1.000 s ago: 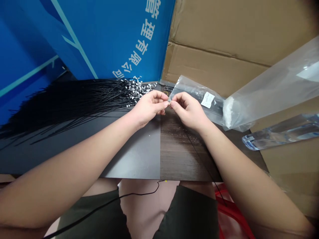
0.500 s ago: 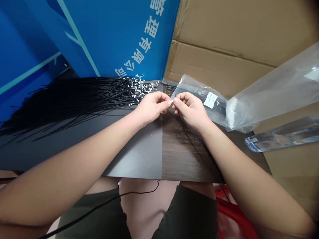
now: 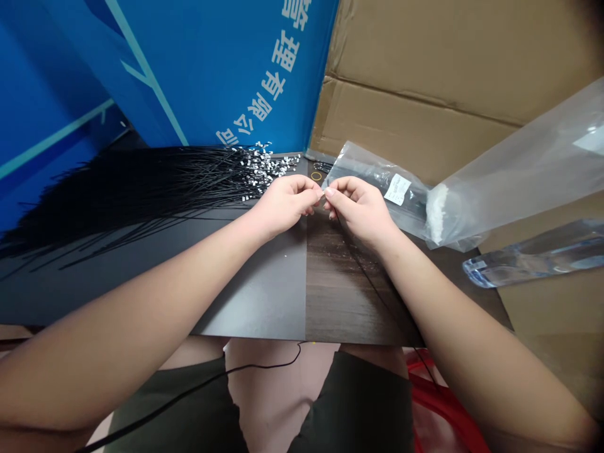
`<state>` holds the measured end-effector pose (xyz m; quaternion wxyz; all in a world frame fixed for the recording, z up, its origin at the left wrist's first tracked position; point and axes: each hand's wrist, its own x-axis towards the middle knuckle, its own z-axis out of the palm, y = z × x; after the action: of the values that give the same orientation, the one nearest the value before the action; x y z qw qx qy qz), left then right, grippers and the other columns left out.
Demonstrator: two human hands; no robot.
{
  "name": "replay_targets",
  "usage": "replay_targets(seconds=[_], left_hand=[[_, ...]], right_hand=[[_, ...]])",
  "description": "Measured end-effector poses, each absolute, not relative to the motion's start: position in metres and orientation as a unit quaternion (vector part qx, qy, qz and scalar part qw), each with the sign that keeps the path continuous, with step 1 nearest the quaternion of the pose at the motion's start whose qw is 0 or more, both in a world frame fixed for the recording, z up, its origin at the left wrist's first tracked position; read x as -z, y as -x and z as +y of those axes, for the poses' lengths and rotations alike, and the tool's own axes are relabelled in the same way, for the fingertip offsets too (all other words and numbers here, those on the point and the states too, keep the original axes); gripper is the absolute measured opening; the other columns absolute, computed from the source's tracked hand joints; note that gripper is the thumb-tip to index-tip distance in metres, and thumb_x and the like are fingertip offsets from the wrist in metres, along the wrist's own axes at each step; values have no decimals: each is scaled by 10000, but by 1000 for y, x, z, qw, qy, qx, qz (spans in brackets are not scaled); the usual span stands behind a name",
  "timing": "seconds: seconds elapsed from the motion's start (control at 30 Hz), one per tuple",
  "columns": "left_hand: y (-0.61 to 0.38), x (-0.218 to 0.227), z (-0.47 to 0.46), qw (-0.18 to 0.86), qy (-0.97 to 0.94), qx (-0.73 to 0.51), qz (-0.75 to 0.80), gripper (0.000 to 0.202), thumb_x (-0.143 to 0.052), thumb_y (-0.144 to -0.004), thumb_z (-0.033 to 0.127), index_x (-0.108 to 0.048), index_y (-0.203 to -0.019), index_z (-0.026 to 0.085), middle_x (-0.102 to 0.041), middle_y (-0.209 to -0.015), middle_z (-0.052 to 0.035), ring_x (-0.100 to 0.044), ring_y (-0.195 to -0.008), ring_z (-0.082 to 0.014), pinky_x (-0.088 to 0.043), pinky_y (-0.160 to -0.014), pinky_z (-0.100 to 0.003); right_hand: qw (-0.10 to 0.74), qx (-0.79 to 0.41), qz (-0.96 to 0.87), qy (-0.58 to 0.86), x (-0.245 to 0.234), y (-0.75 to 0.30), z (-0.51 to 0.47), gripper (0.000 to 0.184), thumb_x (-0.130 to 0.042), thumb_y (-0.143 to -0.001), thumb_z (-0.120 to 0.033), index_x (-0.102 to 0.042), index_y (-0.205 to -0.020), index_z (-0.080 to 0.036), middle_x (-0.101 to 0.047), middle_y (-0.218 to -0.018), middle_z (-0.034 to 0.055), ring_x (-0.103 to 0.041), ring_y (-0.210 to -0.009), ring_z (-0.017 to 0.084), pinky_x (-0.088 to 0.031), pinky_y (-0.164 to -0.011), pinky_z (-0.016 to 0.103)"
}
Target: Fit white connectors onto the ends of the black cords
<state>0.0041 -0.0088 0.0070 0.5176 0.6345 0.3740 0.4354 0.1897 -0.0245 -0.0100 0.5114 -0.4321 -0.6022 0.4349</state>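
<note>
My left hand (image 3: pixel 283 204) and my right hand (image 3: pixel 358 207) meet fingertip to fingertip over the dark board (image 3: pixel 264 289). Both are closed in a pinch. Between them sits a tiny white piece, held mostly by my left fingers. My right fingers pinch the end of a thin black strand (image 3: pixel 372 283) that trails back along my right forearm. A big pile of the same black strands with white tips (image 3: pixel 141 185) lies to the left of my left hand.
A clear bag of black strands with a white label (image 3: pixel 387 185) lies right of my hands, beside a larger clear bag (image 3: pixel 519 176) and another clear packet (image 3: pixel 533 255). Blue panels and cardboard stand behind. A red bin (image 3: pixel 438 402) and a black cable (image 3: pixel 198 390) are below the board.
My hands stayed together with only small finger movements; the pinch tightened and the fingertips closed the small gap. The view shifted slightly.
</note>
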Motion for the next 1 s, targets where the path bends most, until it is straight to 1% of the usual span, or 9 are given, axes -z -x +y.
replay_targets(seconds=[0.07,0.17,0.27,0.37,0.6,0.73,0.87,1.0], left_hand=[[-5,-7,-9,534,-620,-439,372,67,-682,-831,132,-705,-769,141,-680,-695,1,-570,-608,-89,-463,-638,-244],[-5,-8,-10,569,-583,-449,367,53,-668,-808,127,-709,-778,144,-689,-709,-10,-575,-609,-90,-465,-630,-241],[-4,-8,-8,601,-539,-463,365,31,-701,-814,160,-706,-788,144,-687,-733,-17,-591,-624,-91,-470,-626,-236],[-2,-7,-7,626,-509,-465,364,69,-741,-814,189,-696,-789,143,-675,-746,-18,-596,-629,-90,-475,-622,-234],[-1,-10,-8,676,-471,-444,352,64,-732,-795,192,-674,-785,165,-667,-772,-21,-609,-645,-98,-478,-603,-230],[-2,-11,-8,686,-455,-446,352,73,-737,-767,187,-666,-770,169,-655,-773,-17,-587,-636,-94,-465,-587,-227],[-2,-10,-6,709,-435,-432,349,72,-733,-747,195,-667,-763,172,-647,-749,-12,-575,-619,-90,-464,-582,-224],[-2,-11,-6,723,-422,-423,346,81,-736,-747,206,-661,-750,177,-643,-733,-3,-560,-597,-86,-441,-554,-214]], right_hand=[[518,-451,-587,428,9,-189,-25,363,-884,-864,-499,-679,-913,-204,-718,-753,-4,-609,-596,95,-501,-592,257],[526,-462,-566,435,4,-187,-27,316,-888,-851,-435,-683,-886,-197,-715,-730,-3,-602,-568,93,-498,-571,254],[524,-460,-559,448,-2,-185,-31,233,-859,-847,-351,-688,-861,-193,-711,-704,-6,-592,-539,90,-484,-547,248],[517,-476,-554,447,-4,-184,-33,178,-833,-828,-298,-687,-837,-196,-707,-687,-9,-587,-531,93,-474,-526,246],[497,-536,-543,413,-2,-184,-34,142,-821,-817,-271,-705,-826,-190,-694,-672,-7,-576,-531,94,-454,-512,243],[497,-542,-538,411,-2,-182,-33,158,-837,-804,-278,-706,-837,-197,-678,-659,-19,-557,-530,89,-445,-510,239],[491,-544,-537,418,-2,-182,-33,175,-834,-838,-314,-697,-839,-206,-662,-636,-25,-537,-512,90,-426,-494,239],[489,-541,-534,428,-2,-181,-34,161,-816,-856,-305,-694,-825,-206,-637,-618,-31,-511,-499,88,-407,-473,235]])
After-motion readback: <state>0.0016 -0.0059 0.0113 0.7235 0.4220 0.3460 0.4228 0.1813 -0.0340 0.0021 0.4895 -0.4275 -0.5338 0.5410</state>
